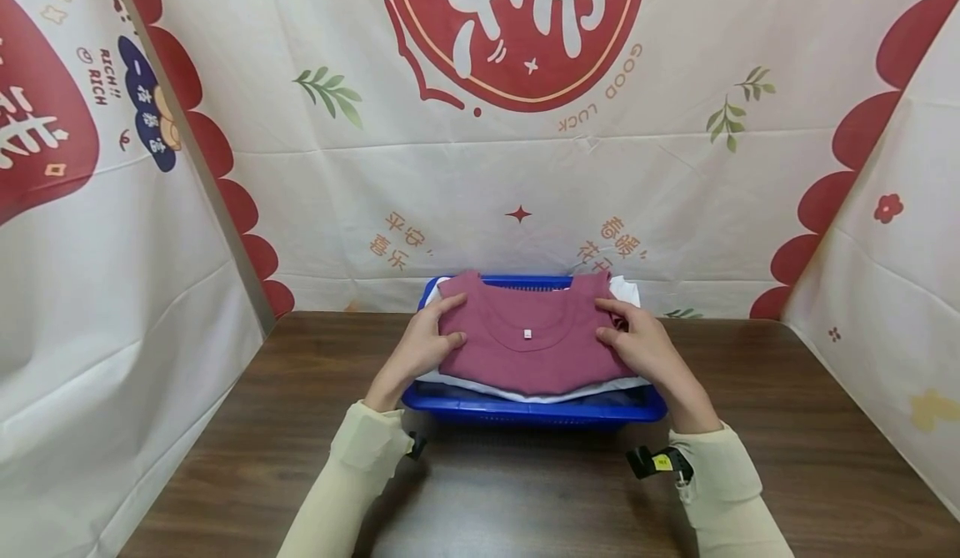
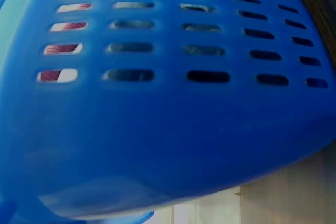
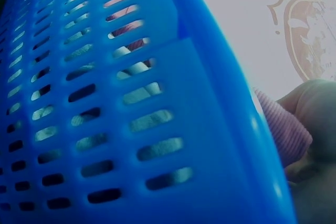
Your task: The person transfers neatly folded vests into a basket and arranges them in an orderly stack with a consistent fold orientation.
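Observation:
A folded dusty-pink shirt [image 1: 517,366] with a round neckline and a small white label lies on top of other folded clothes in a blue plastic basket [image 1: 534,413]. My left hand [image 1: 420,343] grips the shirt's left side, thumb and fingers at its edge. On the opposite side my right hand [image 1: 647,346] grips the right edge. Pink ribbed fabric [image 3: 286,129] shows between the right fingers and thumb in the right wrist view. The left wrist view shows only the slotted basket wall [image 2: 152,124]; the left hand is out of sight there.
Beneath the shirt, a white garment [image 1: 624,291] sticks out, with dark cloth below it. The basket stands at the back of a brown wooden table [image 1: 525,491]. White printed cloth [image 1: 480,183] hangs behind and on both sides.

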`<state>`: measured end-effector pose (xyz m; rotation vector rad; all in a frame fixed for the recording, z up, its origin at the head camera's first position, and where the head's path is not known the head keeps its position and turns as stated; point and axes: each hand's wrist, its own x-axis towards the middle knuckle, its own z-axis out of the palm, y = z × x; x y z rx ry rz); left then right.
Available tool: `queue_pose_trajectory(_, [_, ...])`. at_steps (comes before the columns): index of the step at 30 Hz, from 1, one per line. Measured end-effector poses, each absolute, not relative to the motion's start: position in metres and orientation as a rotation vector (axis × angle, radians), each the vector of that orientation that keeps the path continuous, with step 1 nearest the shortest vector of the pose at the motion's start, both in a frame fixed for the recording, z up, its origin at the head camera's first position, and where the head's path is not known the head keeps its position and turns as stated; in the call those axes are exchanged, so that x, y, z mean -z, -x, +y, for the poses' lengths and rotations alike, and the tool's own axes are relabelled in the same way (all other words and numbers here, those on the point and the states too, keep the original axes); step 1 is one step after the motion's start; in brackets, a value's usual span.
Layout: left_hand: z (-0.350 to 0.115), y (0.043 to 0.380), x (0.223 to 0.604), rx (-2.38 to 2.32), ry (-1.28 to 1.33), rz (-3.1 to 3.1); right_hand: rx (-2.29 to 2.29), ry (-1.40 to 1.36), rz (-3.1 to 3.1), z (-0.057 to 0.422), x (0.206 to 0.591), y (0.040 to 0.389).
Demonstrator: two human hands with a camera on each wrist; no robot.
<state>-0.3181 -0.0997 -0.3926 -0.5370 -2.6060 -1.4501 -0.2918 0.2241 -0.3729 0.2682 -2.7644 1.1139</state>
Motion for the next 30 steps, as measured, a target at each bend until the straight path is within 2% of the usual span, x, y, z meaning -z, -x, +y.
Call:
queue_pose_trajectory(13, [-0.098,0.318,0.392,1.402,0.503,-2.661,-1.122,-0.265,-2.752,0.226,0.371,0.291])
queue_pose_trajectory(30, [-0.097,0.314,0.390,1.343,0.648,-2.667,-0.856,-0.287,-2.759,0.225,0.360,0.280])
